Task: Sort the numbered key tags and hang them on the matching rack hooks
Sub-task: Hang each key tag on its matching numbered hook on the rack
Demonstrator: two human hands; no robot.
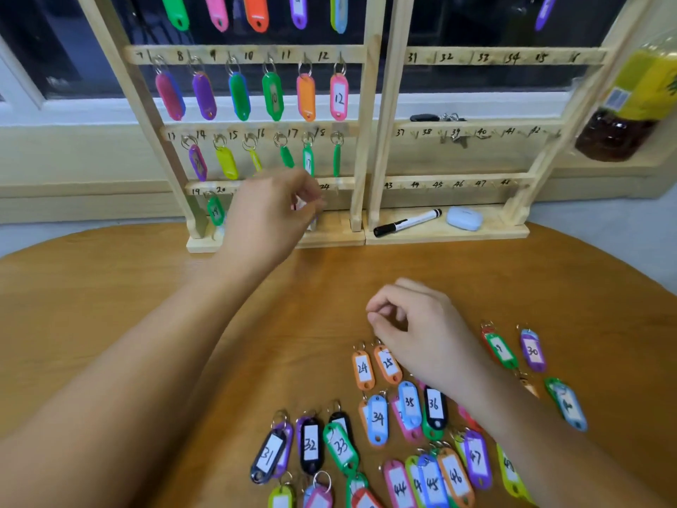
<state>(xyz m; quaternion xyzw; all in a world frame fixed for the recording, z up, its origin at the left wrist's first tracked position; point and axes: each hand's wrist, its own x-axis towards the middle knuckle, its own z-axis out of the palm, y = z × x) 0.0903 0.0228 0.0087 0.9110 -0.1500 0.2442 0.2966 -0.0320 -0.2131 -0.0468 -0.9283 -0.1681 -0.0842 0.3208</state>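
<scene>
Reaching up to the bottom rail of the left rack [361,141], the person's left hand [267,210] is closing its thumb and fingertips on a small tag [299,207]. Only a pale sliver of that tag is showing, just short of the mark 24. The hand itself is blocking the middle of that rail, hiding the numbers between 20 and 24. A green tag 19 [215,210] is hanging just to its left. The rails above are carrying tags 7 through 18, among them a pink tag 12 [339,99].

The right hand [421,331] is hovering low over the wooden table [146,287], its fingers curled in against the thumb with no tag seen in them. It is sitting just above the orange tag 24 [362,368] and the orange tag 25 [387,364]. The forearm is lying across the loose pile, covering several tags behind tag 35 [409,403] and tag 36 [435,406]. More tags, numbered in the thirties and forties, are spreading toward the near edge.

The right rack [476,55] is standing beside the left one with its lower rails bare of tags. A black marker [406,222] and a pale blue case [464,218] are lying on its base, and a bottle [637,100] is leaning in at the far right.
</scene>
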